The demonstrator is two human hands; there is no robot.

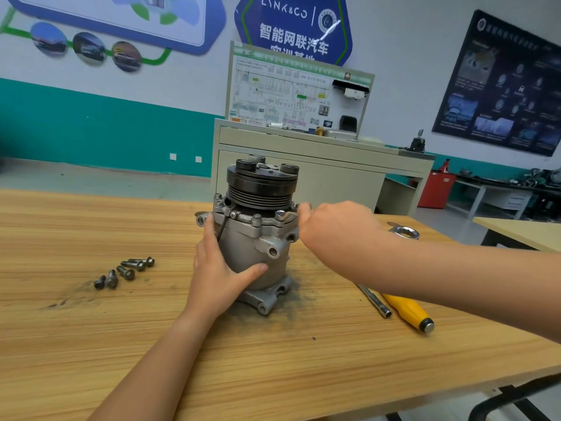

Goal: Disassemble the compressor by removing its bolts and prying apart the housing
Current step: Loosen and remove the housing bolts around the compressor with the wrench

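Steadying compressor [258, 238], upright on wooden table [91, 344]: left hand [218, 268] grasps housing body. Right hand [331, 223] curled at compressor's right flange rim; what it holds is hidden. Step judged: unscrewing flange bolts [256, 219]; removed bolts [127, 270] left of compressor. Next likely: yellow screwdriver [409, 311], right of compressor, for prying.

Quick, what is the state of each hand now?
Left hand: holds the compressor body, thumb across its front.
Right hand: at the top flange, fingers hidden; cannot be told.
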